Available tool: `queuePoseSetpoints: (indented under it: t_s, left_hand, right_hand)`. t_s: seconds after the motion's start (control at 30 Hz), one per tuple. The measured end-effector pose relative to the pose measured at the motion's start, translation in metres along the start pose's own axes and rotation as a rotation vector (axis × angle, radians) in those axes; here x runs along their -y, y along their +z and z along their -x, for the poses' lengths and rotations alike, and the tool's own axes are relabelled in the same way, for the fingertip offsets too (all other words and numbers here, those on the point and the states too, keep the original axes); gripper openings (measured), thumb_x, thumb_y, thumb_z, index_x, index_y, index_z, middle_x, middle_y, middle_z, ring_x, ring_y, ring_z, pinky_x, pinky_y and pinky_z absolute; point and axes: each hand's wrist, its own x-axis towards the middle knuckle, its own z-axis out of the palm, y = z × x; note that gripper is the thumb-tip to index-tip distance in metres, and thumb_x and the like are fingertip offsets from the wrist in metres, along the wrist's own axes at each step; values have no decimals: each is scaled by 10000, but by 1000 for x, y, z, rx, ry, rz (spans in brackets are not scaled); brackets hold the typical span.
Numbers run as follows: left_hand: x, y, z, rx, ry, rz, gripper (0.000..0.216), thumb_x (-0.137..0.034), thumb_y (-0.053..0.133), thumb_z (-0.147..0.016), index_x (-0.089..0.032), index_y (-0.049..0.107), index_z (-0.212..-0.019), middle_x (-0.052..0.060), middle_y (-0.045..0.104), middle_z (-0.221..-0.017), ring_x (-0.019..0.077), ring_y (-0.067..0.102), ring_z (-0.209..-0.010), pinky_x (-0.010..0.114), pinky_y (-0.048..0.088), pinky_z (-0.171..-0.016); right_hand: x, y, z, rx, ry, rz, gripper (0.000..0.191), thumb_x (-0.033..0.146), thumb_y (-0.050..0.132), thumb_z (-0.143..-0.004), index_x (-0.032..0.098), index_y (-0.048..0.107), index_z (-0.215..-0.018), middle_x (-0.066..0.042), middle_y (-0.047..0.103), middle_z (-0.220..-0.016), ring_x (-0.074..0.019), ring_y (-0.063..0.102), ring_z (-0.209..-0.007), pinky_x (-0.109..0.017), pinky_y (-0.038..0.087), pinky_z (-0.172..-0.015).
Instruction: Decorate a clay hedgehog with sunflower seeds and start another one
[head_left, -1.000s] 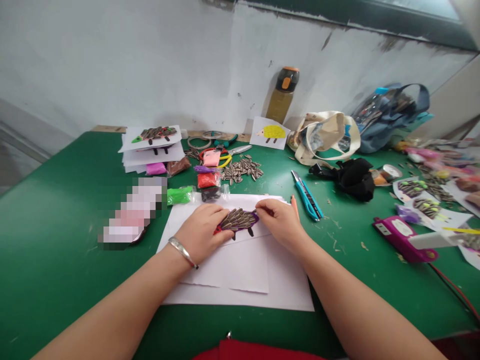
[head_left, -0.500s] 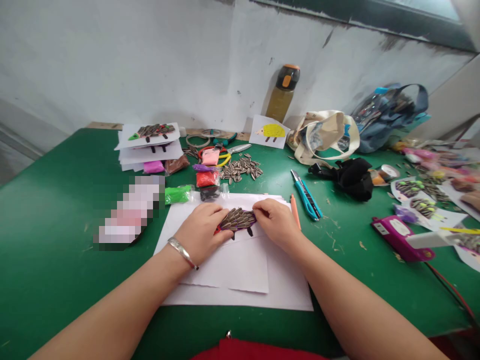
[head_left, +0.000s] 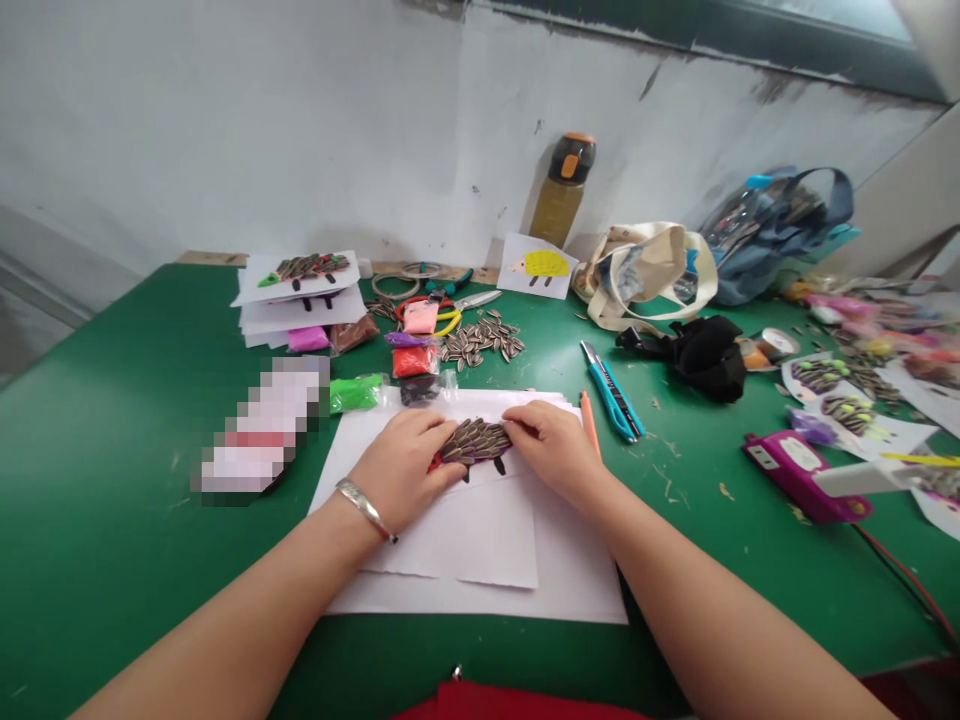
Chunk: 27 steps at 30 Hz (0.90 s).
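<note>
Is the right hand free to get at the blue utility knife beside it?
Probably yes. The blue utility knife lies flat on the table just beyond the right hand, with only a thin orange pencil lying between them; nothing covers it.

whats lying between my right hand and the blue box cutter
An orange pencil lies there, close beside the right hand, then bare green table up to the blue box cutter; seen in the head view.

I see my left hand (head_left: 401, 462) lying palm-down over the left end of the seed hedgehog (head_left: 474, 441) on the white paper (head_left: 487, 540). My right hand (head_left: 551, 445) touches its right end with its fingers (head_left: 519, 422). Loose seeds (head_left: 480, 342) lie farther back on the green surface (head_left: 112, 420).
</note>
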Motion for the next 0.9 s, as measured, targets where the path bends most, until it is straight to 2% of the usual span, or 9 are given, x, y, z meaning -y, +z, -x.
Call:
queuePoseSetpoints:
  t_s: [0.1, 0.37, 0.6, 0.9]
  left_hand:
    - [0, 0, 1, -3, -1, 0, 334, -311, 649, -841, -113, 643, -1110, 137, 642, -1108, 289, 566, -1038, 427, 437, -951]
    - [0, 1, 0, -7, -4, -9, 336, -300, 654, -838, -105, 648, -1112, 133, 644, -1106, 285, 565, -1038, 424, 437, -952]
    - [1, 1, 1, -10, 8, -7, 336, -298, 664, -832, -108, 647, -1109, 128, 648, -1094, 281, 569, -1026, 429, 445, -944]
    - [1, 1, 1, -12, 11, -11, 350, -300, 675, -828, -106, 644, -1117, 128, 648, -1102, 281, 565, -1026, 433, 444, -949]
  right_hand:
    - [-4, -3, 3, -32, 37, -33, 184, 225, 532, -866, 246, 710, -903, -7, 717, -876, -173, 631, -838, -287, 414, -791]
    - [-5, -4, 4, 3, 20, 11, 233, 200, 497, -871, 243, 704, -773, -1, 705, -809, -168, 622, -794, -282, 400, -751]
    - [-6, 1, 4, -59, 42, -25, 202, 198, 526, -853, 258, 718, -843, -3, 707, -833, -173, 624, -805, -294, 410, -775]
    - [-8, 3, 4, -83, 22, 18, 211, 196, 537, -858, 261, 729, -799, -12, 659, -802, -171, 605, -837, -311, 389, -829]
